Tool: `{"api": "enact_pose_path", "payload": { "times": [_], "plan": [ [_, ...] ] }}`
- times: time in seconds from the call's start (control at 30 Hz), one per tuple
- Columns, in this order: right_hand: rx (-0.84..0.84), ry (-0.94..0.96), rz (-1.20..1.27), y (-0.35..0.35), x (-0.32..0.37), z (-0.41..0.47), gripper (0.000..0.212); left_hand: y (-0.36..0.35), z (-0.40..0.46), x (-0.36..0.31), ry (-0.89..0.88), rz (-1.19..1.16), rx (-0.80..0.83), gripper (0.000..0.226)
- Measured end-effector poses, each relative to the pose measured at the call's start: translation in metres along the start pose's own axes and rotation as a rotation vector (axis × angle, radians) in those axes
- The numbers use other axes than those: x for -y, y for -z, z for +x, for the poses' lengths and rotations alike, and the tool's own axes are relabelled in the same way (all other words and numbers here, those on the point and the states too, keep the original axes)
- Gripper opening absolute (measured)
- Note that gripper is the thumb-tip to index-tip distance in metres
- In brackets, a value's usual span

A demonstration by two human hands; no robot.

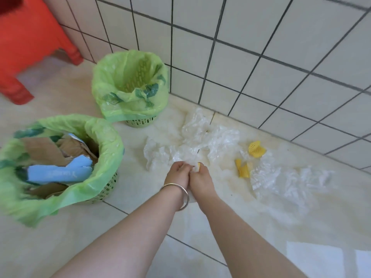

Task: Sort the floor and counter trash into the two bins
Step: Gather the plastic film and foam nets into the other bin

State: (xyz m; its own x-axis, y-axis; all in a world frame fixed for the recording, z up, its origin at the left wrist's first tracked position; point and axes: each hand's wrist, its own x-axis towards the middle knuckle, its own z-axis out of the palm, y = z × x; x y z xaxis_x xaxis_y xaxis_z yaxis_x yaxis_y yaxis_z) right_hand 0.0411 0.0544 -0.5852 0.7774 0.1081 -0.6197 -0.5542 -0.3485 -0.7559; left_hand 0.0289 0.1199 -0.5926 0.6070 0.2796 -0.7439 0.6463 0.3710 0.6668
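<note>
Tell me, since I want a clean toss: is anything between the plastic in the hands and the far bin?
Nothing visible. Both hands grip crumpled clear plastic, and only bare floor lies between it and the far bin, whose mouth is open.

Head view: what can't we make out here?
- Far bin: its bottom, hidden by the folded liner.
- Near bin: anything under the cardboard; motion-blurred.
- Left hand and right hand: grasped clear plastic and yellow bit mostly covered by fingers.
- Red stool: cut off by the edge.

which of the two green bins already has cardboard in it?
The near bin, at the frame's left: torn cardboard and blue pieces fill it. The far bin by the tiled wall shows only its green liner.
</note>
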Motion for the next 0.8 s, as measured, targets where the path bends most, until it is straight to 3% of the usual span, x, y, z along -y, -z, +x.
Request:
{"api": "enact_pose_path", "payload": {
  "times": [0.17, 0.33, 0.43, 0.57, 0.7, 0.8],
  "plan": [
    [0.12, 0.061, 0.092, -0.008, 0.037, -0.058, 0.034, 0.019, -0.045, -0.04, -0.091, -0.054, -0.058, 0.011],
    [0.244, 0.022, 0.095, -0.017, 0.075, -0.081, 0.047, 0.048, -0.075, -0.078, -0.273, 0.077, -0.176, 0.01],
    [0.279, 0.0, 0.152, -0.022, 0.104, -0.082, 0.039, 0.062, -0.078, -0.098, -0.381, 0.124, -0.212, 0.011],
    [0.246, 0.105, 0.029, -0.039, 0.128, -0.071, 0.014, 0.073, -0.066, -0.112, -0.426, 0.024, -0.227, 0.028],
    [0.166, 0.144, 0.012, -0.052, 0.135, -0.044, 0.013, 0.078, -0.047, -0.121, -0.441, -0.039, -0.218, 0.037],
    [0.134, 0.156, 0.058, -0.058, 0.144, -0.02, 0.009, 0.079, -0.032, -0.131, -0.468, 0.015, -0.181, 0.029]
  ]
}}
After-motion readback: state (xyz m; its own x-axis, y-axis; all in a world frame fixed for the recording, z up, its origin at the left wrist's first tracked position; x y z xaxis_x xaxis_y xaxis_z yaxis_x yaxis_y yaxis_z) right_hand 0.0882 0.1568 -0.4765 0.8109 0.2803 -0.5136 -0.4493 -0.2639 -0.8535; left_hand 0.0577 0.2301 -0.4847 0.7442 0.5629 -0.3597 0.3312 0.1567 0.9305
